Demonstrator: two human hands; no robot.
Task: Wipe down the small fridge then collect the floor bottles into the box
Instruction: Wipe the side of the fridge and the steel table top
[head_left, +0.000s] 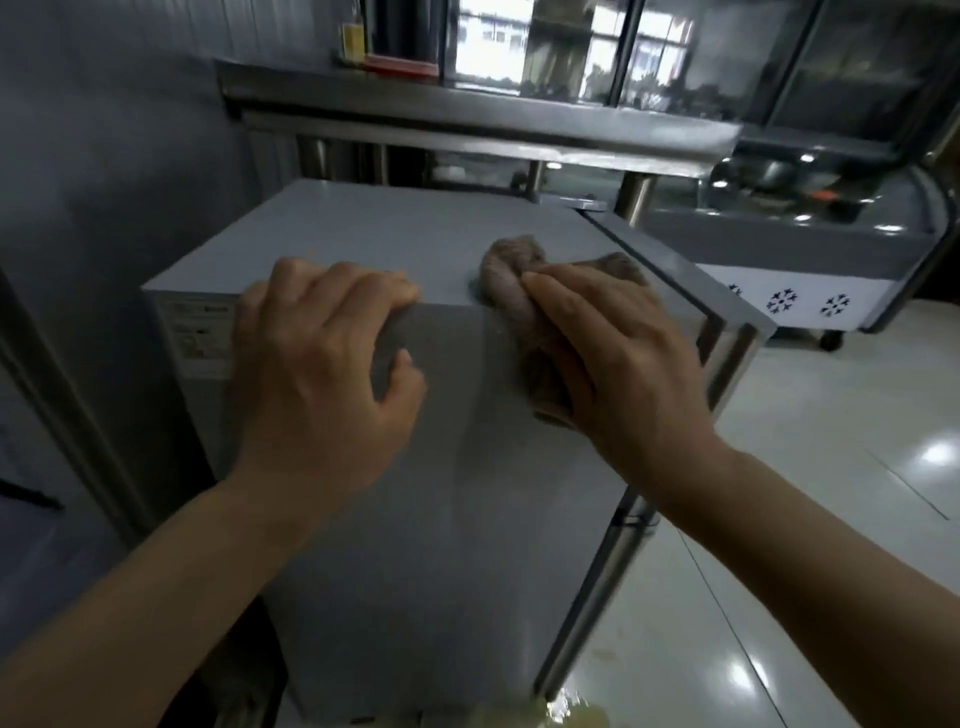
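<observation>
Fridge (415, 249) first: one small grey box with flat, matte panels and squared edges, standing right in front of me under a steel bench (467, 119). One cloth (514, 280), brownish, soft and crumpled, lies over the fridge's top front edge toward its right side. My right hand (623, 364) presses it there, fingers (566, 301) straight and close together on the fabric. My left hand (322, 374) holds the same edge left of the cloth, fingers (374, 286) hooked over onto the top and thumb on the front face. One pale label (200, 332) sits on the fridge's left side; its print is too blurred to read. Right of the fridge stands one curved-glass freezer (805, 249) with snowflake marks along its white base, on a glossy tiled floor (831, 493).
</observation>
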